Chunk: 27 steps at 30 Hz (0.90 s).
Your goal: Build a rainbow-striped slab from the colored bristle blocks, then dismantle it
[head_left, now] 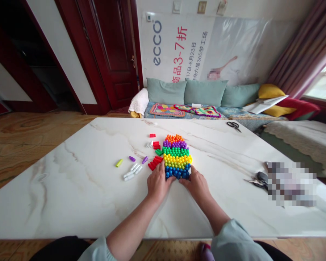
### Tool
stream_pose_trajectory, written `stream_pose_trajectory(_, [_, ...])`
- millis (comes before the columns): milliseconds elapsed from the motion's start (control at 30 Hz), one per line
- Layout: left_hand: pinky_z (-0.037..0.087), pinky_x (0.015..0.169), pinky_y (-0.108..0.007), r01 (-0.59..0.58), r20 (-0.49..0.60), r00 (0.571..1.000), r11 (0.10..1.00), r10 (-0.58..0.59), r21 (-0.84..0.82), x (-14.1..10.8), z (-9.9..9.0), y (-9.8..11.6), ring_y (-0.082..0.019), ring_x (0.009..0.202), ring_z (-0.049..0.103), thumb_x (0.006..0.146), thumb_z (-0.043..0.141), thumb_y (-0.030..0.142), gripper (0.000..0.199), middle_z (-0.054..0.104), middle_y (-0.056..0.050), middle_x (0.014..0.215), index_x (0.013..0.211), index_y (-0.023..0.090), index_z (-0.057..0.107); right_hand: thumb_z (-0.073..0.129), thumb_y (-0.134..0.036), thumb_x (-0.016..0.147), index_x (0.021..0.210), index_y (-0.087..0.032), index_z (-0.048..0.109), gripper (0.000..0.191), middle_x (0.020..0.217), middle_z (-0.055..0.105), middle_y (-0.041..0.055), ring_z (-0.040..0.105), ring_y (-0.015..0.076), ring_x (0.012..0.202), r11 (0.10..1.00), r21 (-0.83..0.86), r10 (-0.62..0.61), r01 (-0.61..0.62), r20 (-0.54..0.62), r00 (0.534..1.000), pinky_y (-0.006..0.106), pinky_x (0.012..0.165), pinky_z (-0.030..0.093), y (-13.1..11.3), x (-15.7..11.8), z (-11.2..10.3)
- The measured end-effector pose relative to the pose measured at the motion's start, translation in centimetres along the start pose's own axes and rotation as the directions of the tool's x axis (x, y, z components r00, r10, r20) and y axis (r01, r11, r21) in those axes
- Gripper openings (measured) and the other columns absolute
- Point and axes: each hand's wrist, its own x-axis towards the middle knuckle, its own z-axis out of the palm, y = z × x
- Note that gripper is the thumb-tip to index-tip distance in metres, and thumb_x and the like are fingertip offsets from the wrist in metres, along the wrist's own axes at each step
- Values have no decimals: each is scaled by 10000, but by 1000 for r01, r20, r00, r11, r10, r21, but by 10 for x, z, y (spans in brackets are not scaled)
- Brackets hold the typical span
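A block of shiny round beads (pixel 176 151) lies on the table in bands of orange, purple, green, yellow, yellow-green and blue. At its near left corner my left hand (pixel 158 184) presses in, fingers along the side and thumb at the blue front edge. My right hand (pixel 196 183) grips the near right corner in the same way, so the blue end is held between both hands. The fingertips are partly hidden by the beads. Just left of the block lie red tube-shaped pieces (pixel 155 163) and a green piece (pixel 158 152).
White tube-shaped pieces (pixel 133 172), purple pieces (pixel 132 158) and a yellow-green one (pixel 119 163) are scattered leftward on the marble-patterned table (pixel 78 203). Black-handled scissors (pixel 234 125) lie at the far right edge; another black-handled tool (pixel 260 180) sits near a blurred item. Beyond stands a sofa (pixel 225 112).
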Motion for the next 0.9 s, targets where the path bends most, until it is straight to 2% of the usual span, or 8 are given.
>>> stream_pose_trajectory(133, [489,856,-339,7,4,1000,1000,-7,-17,2,1,-1,-283,1152,568,789,681,439,748,571,-144,1286,1401,166,349,668,-354,759,1244,-107,454,584,886,672,78,636,234,847,1000,21,-8,8,3,1000,282,688,414,2,2,-1])
stream_pose_trajectory(267, [485,854,-342,30,-20,999,991,-32,-129,-1,-2,0,-271,1113,588,740,730,405,764,601,-123,1220,1369,201,347,674,-346,749,1246,-89,428,611,860,662,70,636,229,838,999,34,-15,16,-17,1000,285,700,423,6,-3,-3])
stream_pose_trajectory(333, [491,825,-334,52,-45,997,976,-63,-211,-3,-4,0,-246,1039,617,730,735,398,699,628,-87,1142,1309,222,385,669,-343,757,1236,-85,418,600,858,658,72,638,228,838,1000,26,-9,10,-53,999,293,717,428,8,-9,-5])
stream_pose_trajectory(433, [494,749,-319,88,-99,987,947,-125,-310,-5,-8,-1,-224,907,639,741,703,462,533,649,-48,984,1158,220,476,614,-396,810,1111,-136,469,424,854,658,69,642,221,781,1000,5,-21,21,-91,996,294,664,424,7,-21,-7])
stream_pose_trajectory(533, [481,677,-280,105,-131,974,878,-186,-467,-4,-11,-4,-181,751,635,843,571,480,312,641,-18,810,994,208,544,564,-397,854,973,-186,522,246,818,669,45,651,217,751,992,-43,-119,119,-5,993,291,624,408,-2,-34,-5])
stream_pose_trajectory(667, [496,691,-267,92,-173,945,732,-278,-675,-2,-10,-13,-164,756,640,910,467,375,212,668,-33,833,907,199,585,545,-293,878,1127,-181,541,273,1048,682,88,678,223,856,947,-115,-282,301,155,947,294,663,429,-19,-45,-1])
stream_pose_trajectory(767, [516,744,-295,35,-278,921,770,-272,-637,3,-9,-24,-183,865,637,878,485,260,154,659,-65,950,962,192,596,535,-263,888,1217,-166,519,343,1157,651,119,677,244,929,931,-174,-284,320,204,937,307,697,450,-26,-46,-2])
stream_pose_trajectory(900, [482,913,-377,-96,-368,929,930,-45,-354,23,-21,-43,-216,1017,578,817,488,122,238,627,-77,1034,1007,197,610,536,-239,887,1218,-162,527,340,1167,645,120,674,257,948,921,-203,-281,333,248,927,321,713,465,-28,-47,-7])
